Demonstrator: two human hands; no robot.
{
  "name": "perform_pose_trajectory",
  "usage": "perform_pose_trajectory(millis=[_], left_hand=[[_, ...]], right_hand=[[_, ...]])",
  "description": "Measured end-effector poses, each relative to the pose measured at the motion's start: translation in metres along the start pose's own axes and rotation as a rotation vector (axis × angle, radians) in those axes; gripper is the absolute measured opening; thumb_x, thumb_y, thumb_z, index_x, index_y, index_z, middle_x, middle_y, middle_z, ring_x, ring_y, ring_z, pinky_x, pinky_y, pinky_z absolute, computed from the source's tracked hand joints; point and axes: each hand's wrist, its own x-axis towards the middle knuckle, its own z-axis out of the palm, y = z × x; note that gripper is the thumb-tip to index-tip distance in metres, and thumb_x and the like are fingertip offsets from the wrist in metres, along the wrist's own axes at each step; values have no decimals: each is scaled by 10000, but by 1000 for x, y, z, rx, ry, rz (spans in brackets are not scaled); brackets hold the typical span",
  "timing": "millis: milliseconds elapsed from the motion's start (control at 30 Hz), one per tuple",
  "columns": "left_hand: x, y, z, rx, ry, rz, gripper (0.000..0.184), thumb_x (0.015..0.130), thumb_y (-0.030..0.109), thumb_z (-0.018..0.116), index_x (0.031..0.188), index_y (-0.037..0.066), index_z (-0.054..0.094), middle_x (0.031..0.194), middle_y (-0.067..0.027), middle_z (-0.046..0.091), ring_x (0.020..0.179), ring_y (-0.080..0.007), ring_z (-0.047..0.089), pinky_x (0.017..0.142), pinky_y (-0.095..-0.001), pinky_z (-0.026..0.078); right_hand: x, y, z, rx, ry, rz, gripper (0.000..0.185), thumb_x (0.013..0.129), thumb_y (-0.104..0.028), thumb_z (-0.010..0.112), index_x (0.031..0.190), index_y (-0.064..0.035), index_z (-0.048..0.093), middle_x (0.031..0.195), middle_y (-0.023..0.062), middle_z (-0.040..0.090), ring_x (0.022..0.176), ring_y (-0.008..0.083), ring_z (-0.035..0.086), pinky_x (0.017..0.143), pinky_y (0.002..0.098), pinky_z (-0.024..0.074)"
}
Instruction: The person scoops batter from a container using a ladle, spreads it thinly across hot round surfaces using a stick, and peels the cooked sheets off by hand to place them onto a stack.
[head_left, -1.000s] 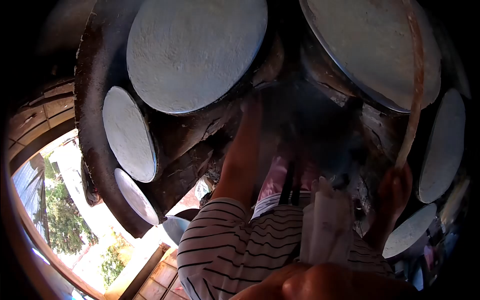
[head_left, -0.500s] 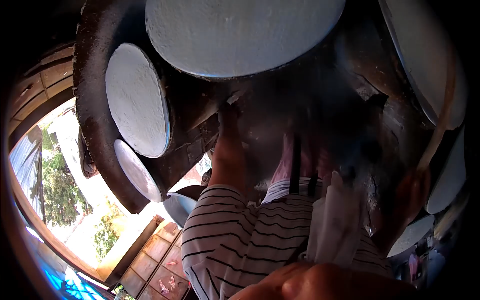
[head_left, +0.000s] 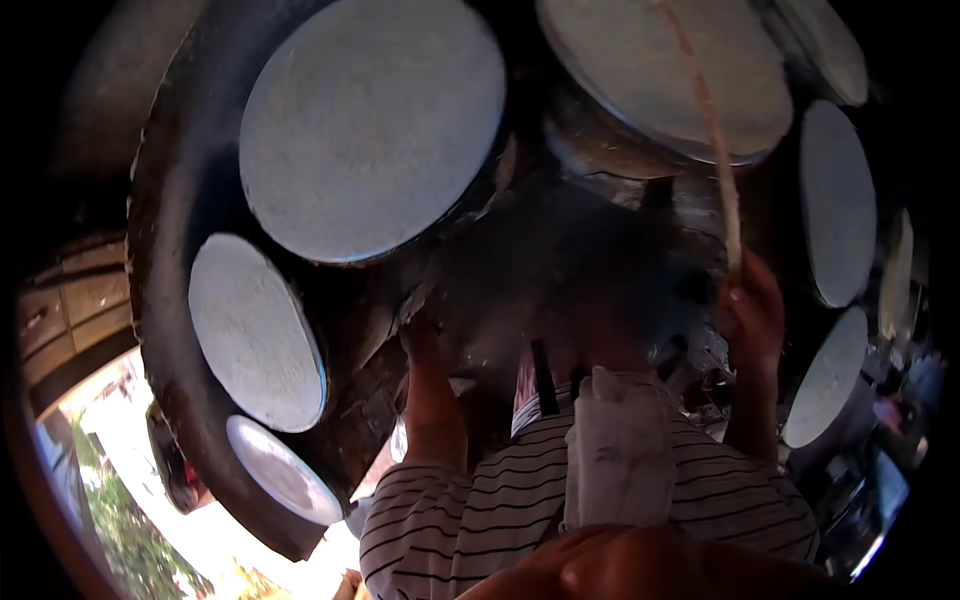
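Curving around the person, a dark surface (head_left: 160,270) carries pale round discs (head_left: 370,130), with haze over the shadowed middle and sunlit greenery (head_left: 130,530) at lower left. The right hand (head_left: 752,308) grasps a wooden stick (head_left: 717,130) by its near end; the stick runs forward from the fingers, over one disc. The left hand (head_left: 420,325) is too dark to tell whether it holds anything.

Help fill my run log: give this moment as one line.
right hand: gripping stick | stick: crosses pale disc in view | left hand: shadowed, grip unclear
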Motion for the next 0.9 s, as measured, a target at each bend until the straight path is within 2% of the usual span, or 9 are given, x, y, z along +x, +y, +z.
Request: perform_pose_trajectory(millis=[33,200,233,300,367,533,633,833,900], left_hand=[[5,36,-13,-74,31,106,402,775,185,625,1156,88,540,1057,-114,580,899,-298,562,782,-407,469],[29,260,-83,-267,148,816,417,748,153,656,1143,81,545,1034,-117,580,864,-301,565,765,-402,472],[33,302,-88,-243,171,919,420,743,147,663,1140,80,546,1029,-118,580,857,-301,566,762,-401,472],[48,377,-85,-151,221,1039,427,732,135,675,1135,77,548,1020,-119,581,842,-303,567,755,-399,473],[66,423,-64,-64,282,1037,372,674,109,692,1030,69,593,929,-106,582,796,-304,562,731,-397,467],[98,444,-44,-83,286,1125,109,627,88,725,705,91,650,751,-25,601,724,-258,567,693,-366,462],[104,465,-69,-135,410,1191,131,626,81,728,734,93,654,777,-21,611,702,-246,561,681,-352,460],[117,503,-116,-79,400,1270,141,624,90,745,728,87,651,771,-18,611,709,-226,562,672,-347,456],[130,519,-137,-51,414,1351,134,631,94,751,716,86,648,770,-20,614,716,-219,566,679,-348,457]], right_hand=[[-1,-3,-5,22,23,34,543,820,-119,632,1325,-42,448,677,-31,467,504,21,372,432,180,266],[24,-19,-51,-464,171,-110,278,824,-105,633,1093,-38,618,617,-51,460,508,22,387,447,196,296],[31,-28,-58,-406,214,-145,241,822,-105,637,1052,-35,630,621,-55,466,508,21,387,449,198,295],[42,-47,-77,-282,311,-173,169,819,-103,644,970,-28,653,629,-62,478,507,19,387,454,202,295],[48,-68,-98,-229,347,-151,160,828,-101,637,969,-27,651,616,-65,469,503,15,367,452,202,276],[104,-89,-147,-141,312,-139,158,858,-114,608,993,-38,638,586,-81,407,463,11,321,422,197,238],[131,-95,-156,-87,255,-103,153,874,-123,587,992,-37,633,589,-85,393,450,3,306,411,195,227],[148,-85,-174,24,220,-70,163,886,-121,577,1010,-32,634,573,-87,386,424,0,291,386,194,203],[144,-84,-172,45,255,-57,117,879,-148,601,932,-45,617,559,-78,388,415,7,298,380,201,204]])
